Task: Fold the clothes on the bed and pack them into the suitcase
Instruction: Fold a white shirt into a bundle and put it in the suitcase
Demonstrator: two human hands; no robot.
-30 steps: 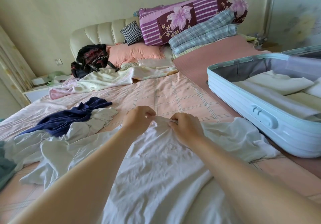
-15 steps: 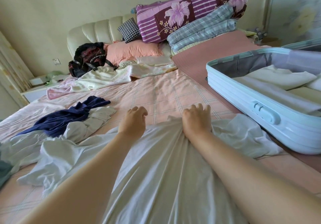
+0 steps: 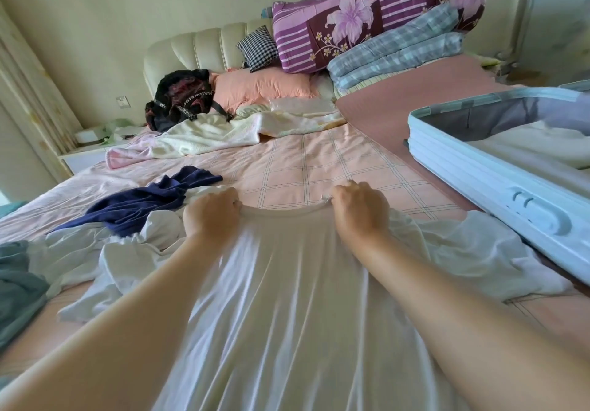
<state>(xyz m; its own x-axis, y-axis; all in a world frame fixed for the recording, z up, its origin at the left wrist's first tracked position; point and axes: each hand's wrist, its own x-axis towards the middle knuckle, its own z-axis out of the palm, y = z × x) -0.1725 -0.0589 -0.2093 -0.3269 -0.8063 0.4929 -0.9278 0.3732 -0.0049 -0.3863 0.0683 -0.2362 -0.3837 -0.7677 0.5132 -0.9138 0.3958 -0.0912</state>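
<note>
Both the left hand (image 3: pixel 212 216) and the right hand (image 3: pixel 360 211) are gripping the far edge of a thin, soft white cotton garment (image 3: pixel 287 299), stretching it into long ripples across the frame's lower centre. It is lying on the pink checked bedsheet (image 3: pixel 319 168), with a pale blue ribbed hard-shell suitcase (image 3: pixel 498 193) lying open at right.

Found thin, soft, matt cloth in the white shirt (image 3: pixel 287 299), finely creased, and a heavier matt cloth in the navy garment (image 3: pixel 137 203). Saw hard, smooth plastic with a faint sheen on the ribbed shell of the suitcase (image 3: pixel 479 184), lined inside with dull grey fabric. Noted a padded, leather-like, slightly glossy cover on the headboard (image 3: pixel 198 46), flat woven cloth in the checked sheet (image 3: pixel 319 168) and a fluffy nap on the cream blanket (image 3: pixel 204 136).
</note>
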